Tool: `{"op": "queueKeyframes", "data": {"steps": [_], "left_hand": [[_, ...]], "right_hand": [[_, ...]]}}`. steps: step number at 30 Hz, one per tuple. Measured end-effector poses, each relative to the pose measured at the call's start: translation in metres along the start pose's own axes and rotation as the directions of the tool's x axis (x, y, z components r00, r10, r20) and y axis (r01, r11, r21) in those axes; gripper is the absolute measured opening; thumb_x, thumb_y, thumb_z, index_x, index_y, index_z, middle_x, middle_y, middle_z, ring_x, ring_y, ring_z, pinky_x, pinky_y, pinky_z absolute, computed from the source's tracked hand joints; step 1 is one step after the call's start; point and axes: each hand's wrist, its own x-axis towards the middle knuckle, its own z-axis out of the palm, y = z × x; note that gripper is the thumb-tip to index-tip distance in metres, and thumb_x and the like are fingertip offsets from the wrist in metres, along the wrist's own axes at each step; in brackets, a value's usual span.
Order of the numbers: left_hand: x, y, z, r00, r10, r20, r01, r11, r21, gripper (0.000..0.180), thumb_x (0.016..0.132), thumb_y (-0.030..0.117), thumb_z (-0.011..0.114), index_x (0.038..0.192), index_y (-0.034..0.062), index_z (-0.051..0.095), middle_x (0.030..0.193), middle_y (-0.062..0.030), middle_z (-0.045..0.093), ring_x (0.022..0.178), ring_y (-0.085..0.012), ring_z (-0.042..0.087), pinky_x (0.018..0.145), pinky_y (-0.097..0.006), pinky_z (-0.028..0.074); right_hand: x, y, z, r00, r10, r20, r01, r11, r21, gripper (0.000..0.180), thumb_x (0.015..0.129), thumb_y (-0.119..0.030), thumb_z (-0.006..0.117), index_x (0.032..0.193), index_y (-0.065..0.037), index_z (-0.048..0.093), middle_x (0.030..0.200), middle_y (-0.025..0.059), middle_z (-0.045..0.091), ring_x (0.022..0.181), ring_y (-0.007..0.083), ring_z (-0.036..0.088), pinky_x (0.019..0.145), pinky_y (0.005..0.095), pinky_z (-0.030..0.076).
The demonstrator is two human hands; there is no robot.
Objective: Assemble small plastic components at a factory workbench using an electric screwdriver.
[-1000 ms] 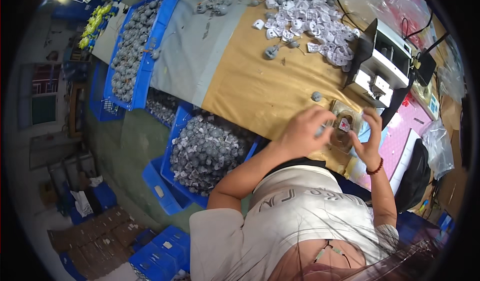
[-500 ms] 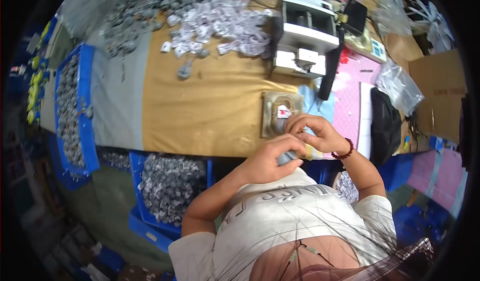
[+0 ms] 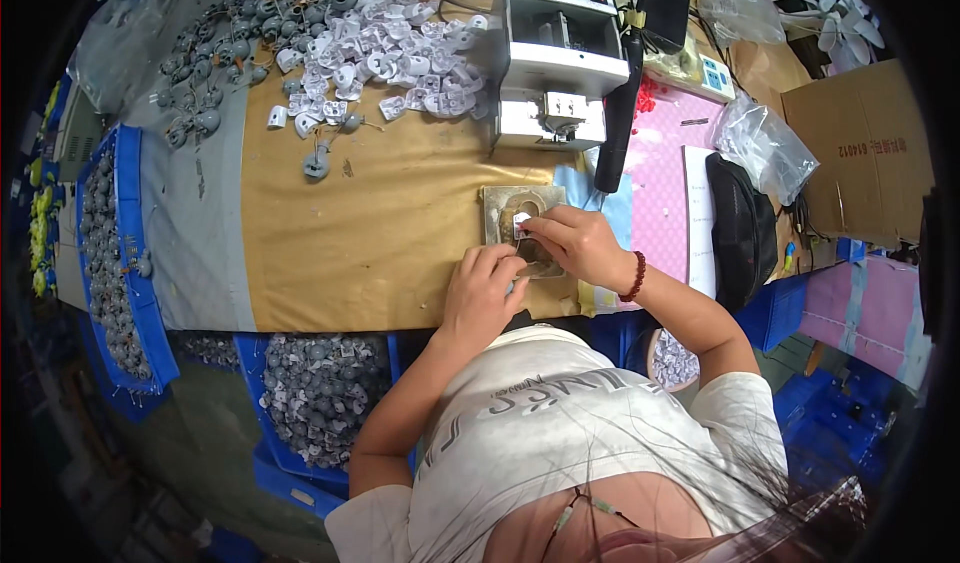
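A square metal fixture (image 3: 493,203) with an oval hollow lies near the table's front edge. In the hollow sits a small white plastic piece (image 3: 520,225) with a speck of red beside it. My right hand (image 3: 590,251) reaches over the fixture, thumb and fingertips pinched on that piece. Curled at the fixture's near left corner is my left hand (image 3: 478,298). A bit of a grey-blue part (image 3: 517,285) shows between its fingers; the rest of that part is hidden.
Behind the fixture stands a white and grey bench machine (image 3: 560,63) with a black bar (image 3: 620,123). Heaped white plastic pieces (image 3: 400,58) and grey round parts (image 3: 240,48) cover the far left. Blue bins (image 3: 130,193) of parts stand left and below. A black pouch (image 3: 742,228) lies right.
My right hand has gone from beside my left fingers to the white piece in the fixture. My left hand has come up against the fixture's near edge. The whole view has shifted.
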Motion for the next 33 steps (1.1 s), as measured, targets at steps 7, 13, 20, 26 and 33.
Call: {"op": "queueKeyframes", "data": {"steps": [7, 13, 20, 26, 33], "left_hand": [[0.004, -0.012, 0.008, 0.999, 0.042, 0.031, -0.045, 0.994, 0.099, 0.021, 0.079, 0.008, 0.075, 0.099, 0.0057, 0.066, 0.110, -0.0090, 0.062, 0.105, -0.0318, 0.056, 0.090, -0.043, 0.049], [0.004, -0.014, 0.009, 0.997, 0.074, 0.020, -0.076, 0.989, 0.129, 0.021, 0.079, 0.007, 0.074, 0.099, 0.0066, 0.066, 0.110, -0.0086, 0.062, 0.106, -0.0311, 0.057, 0.090, -0.042, 0.049], [0.010, -0.008, 0.013, 0.996, 0.086, -0.017, -0.073, 0.922, 0.379, 0.050, 0.080, 0.011, 0.072, 0.129, 0.0095, 0.063, 0.132, -0.0113, 0.057, 0.120, -0.0310, 0.052, 0.101, -0.049, 0.041], [0.011, -0.013, 0.023, 0.991, 0.133, 0.007, -0.119, 0.866, 0.486, 0.047, 0.082, 0.014, 0.070, 0.128, 0.0076, 0.063, 0.135, -0.0130, 0.058, 0.120, -0.0302, 0.054, 0.099, -0.049, 0.043], [0.014, -0.021, 0.025, 0.986, 0.168, 0.007, -0.151, 0.867, 0.475, 0.047, 0.077, 0.011, 0.070, 0.124, 0.0099, 0.065, 0.132, -0.0098, 0.060, 0.119, -0.0282, 0.055, 0.093, -0.043, 0.046]], "right_hand": [[0.001, 0.008, 0.001, 0.983, -0.159, 0.091, 0.175, 0.964, -0.201, 0.039, 0.072, -0.009, 0.070, 0.111, -0.009, 0.073, 0.094, 0.0064, 0.063, 0.078, 0.0244, 0.063, 0.064, 0.0339, 0.053], [0.002, 0.001, -0.006, 0.969, -0.140, 0.203, 0.190, 0.950, -0.248, 0.042, 0.075, -0.012, 0.067, 0.117, -0.008, 0.070, 0.099, 0.0077, 0.061, 0.084, 0.0238, 0.061, 0.071, 0.0329, 0.053], [-0.010, -0.008, -0.005, 0.956, -0.045, 0.290, 0.120, 0.962, -0.246, 0.044, 0.079, -0.013, 0.063, 0.123, -0.004, 0.065, 0.101, 0.0104, 0.055, 0.091, 0.0263, 0.061, 0.072, 0.0384, 0.056], [-0.017, 0.022, -0.039, 0.891, 0.189, 0.414, -0.264, 0.956, 0.130, 0.046, 0.081, 0.001, 0.069, 0.126, -0.006, 0.064, 0.113, 0.0125, 0.060, 0.091, 0.0276, 0.067, 0.076, 0.0369, 0.056], [-0.025, 0.033, -0.017, 0.873, 0.488, 0.008, -0.374, 0.660, 0.652, 0.036, 0.084, 0.008, 0.069, 0.118, -0.002, 0.066, 0.119, 0.0057, 0.061, 0.100, 0.0148, 0.063, 0.084, 0.0269, 0.052]]}}
